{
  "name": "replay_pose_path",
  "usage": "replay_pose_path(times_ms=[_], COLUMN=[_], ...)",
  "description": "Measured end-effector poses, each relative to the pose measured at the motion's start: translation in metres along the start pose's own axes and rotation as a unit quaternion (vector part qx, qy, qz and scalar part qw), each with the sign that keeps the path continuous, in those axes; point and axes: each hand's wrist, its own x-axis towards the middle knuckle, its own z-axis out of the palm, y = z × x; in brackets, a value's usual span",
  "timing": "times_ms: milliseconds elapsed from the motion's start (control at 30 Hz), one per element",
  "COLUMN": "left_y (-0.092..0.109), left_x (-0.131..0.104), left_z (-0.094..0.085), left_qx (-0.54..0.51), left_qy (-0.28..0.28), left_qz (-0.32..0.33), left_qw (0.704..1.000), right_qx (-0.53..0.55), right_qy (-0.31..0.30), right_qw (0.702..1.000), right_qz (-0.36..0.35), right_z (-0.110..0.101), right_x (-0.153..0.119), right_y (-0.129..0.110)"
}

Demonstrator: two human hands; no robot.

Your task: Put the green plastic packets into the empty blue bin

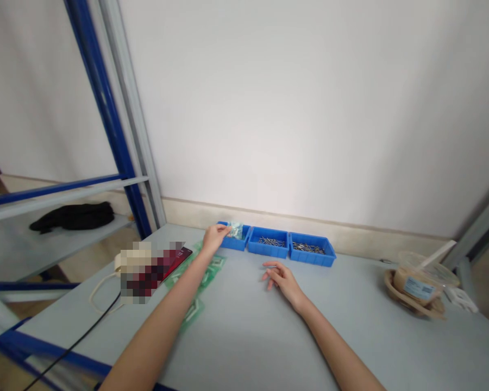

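Observation:
My left hand (214, 238) reaches to the leftmost of three blue bins (233, 243) at the back of the grey table (248, 336). Its fingers pinch a small clear plastic bag (236, 230) over that bin. The middle bin (269, 242) and the right bin (312, 250) hold several small metal pins. My right hand (280, 277) rests on the tabletop in front of the middle bin, fingers loosely apart, holding nothing. Several green-edged clear bags (207, 274) lie flat under my left forearm.
A phone (178, 259) and a blurred patch sit at the table's left, with a black cable (77, 341) running off the front. A lidded drink cup in a paper tray (420, 282) stands at the right. A blue shelf frame (106, 108) with a black cloth (75, 216) is left.

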Motion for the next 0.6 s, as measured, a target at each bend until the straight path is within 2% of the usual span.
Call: replay_pose_path(times_ms=[67, 133, 233, 300, 367, 467, 533, 600], left_y=[-0.004, -0.006, -0.003, 0.004, 0.010, 0.006, -0.010, -0.035], left_x=[0.018, 0.025, 0.020, 0.011, -0.001, -0.029, -0.058, -0.091], left_z=[-0.010, -0.012, -0.008, -0.008, -0.015, -0.044, -0.071, -0.097], left_qx=[0.046, 0.093, 0.146, 0.188, 0.243, 0.275, 0.284, 0.293], left_qy=[0.006, 0.016, 0.048, 0.081, 0.112, 0.110, 0.054, 0.010], left_qz=[-0.021, -0.037, -0.030, 0.002, 0.048, 0.092, 0.106, 0.108], left_qw=[0.999, 0.995, 0.988, 0.979, 0.962, 0.951, 0.951, 0.950], right_qx=[-0.002, -0.002, 0.000, -0.002, -0.008, -0.023, -0.028, -0.031], right_qy=[-0.006, -0.014, -0.024, -0.027, -0.030, -0.037, -0.045, -0.056], right_qw=[1.000, 1.000, 1.000, 1.000, 1.000, 0.999, 0.999, 0.998], right_qz=[-0.003, -0.006, -0.003, -0.001, -0.004, -0.007, -0.005, -0.003], right_z=[0.000, 0.000, -0.001, -0.002, -0.002, -0.001, 0.000, 0.002], right_x=[0.000, 0.000, 0.001, 0.000, 0.000, 0.000, -0.001, -0.002], right_y=[0.001, 0.002, 0.003, 0.003, 0.003, 0.003, 0.004, 0.004])
